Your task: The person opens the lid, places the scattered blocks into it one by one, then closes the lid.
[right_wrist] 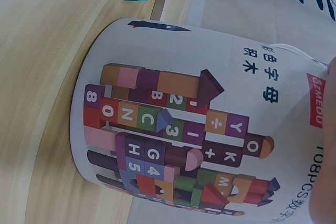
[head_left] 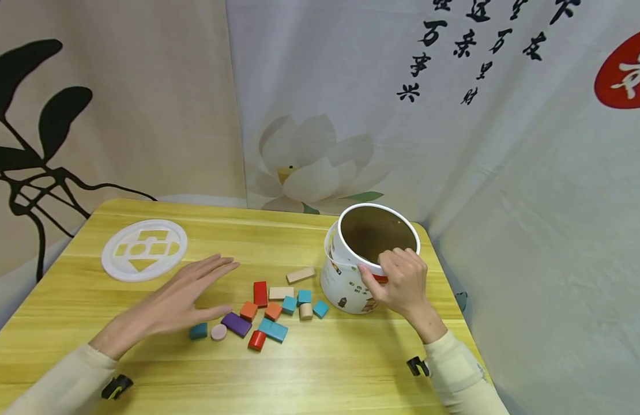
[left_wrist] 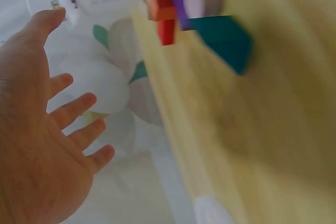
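Observation:
My right hand grips the near rim of a white toy-block bucket, fingers over the edge and thumb outside. The bucket leans a little, and its inside looks dark. Printed block pictures cover the bucket's side in the right wrist view. My left hand, fingers spread, is over the table just left of a group of small wooden blocks. Nearest it are a teal block, a pink round block and a purple block. Red, orange, blue and plain wood blocks lie between it and the bucket.
A white round plate with shaped cut-outs lies at the table's back left. The wooden table ends at a hanging cloth behind, printed with a flower and writing. More cloth hangs along the right side.

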Motion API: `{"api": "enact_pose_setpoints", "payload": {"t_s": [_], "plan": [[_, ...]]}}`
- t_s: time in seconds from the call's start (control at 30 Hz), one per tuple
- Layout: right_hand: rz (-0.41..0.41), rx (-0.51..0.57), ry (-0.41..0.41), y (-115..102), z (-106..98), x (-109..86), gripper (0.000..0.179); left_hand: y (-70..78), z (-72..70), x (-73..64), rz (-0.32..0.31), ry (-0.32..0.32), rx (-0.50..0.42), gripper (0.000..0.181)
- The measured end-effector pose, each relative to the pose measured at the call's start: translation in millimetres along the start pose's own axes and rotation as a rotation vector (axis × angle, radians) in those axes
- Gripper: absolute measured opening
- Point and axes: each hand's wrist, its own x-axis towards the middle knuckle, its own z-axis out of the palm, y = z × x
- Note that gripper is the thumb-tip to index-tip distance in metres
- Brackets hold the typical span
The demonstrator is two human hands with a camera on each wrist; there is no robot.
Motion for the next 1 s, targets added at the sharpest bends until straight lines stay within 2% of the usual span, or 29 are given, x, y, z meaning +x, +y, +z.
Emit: {"api": "enact_pose_setpoints", "payload": {"t_s": [0.2,0.43,0.73,1.0], "plan": [[0.003,-0.002,0.001,0.2,-0.6,0.7,0.059,-6.2,10.2,-28.2,-0.001,-0.015,0.041,0.081],[-0.001,-0.001,-0.001,0.7,-0.2,0.2,0.058,-14.3,24.1,-47.0,0.001,-0.064,0.068,0.079],[0.000,-0.006,0.003,1.2,-0.6,-0.9,0.059,-20.1,32.0,-55.4,-0.029,-0.136,0.062,0.066],[-0.008,-0.005,0.009,1.9,0.4,-2.0,0.058,-22.7,35.1,-56.4,-0.007,-0.169,0.088,0.047]]}}
